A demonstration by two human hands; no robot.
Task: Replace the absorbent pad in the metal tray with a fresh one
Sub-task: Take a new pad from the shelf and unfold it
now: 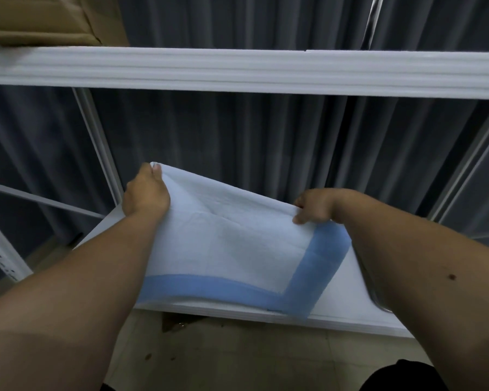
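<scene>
Absorbent pad (237,249) between both hands' fingers (302,218)

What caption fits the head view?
Both hands, left hand and right hand, grip a white blue-bordered absorbent pad over a shelf.

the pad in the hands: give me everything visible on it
The pad is a thin, soft-looking white sheet with a quilted face, faint fold creases and a blue border along its near and right edges. It is held spread out, tilted up at the far-left corner, over a white shelf. The left hand pinches its far-left corner; the right hand grips its far-right edge. Its near edge lies at the shelf's front edge. It looks clean and dry.
</scene>
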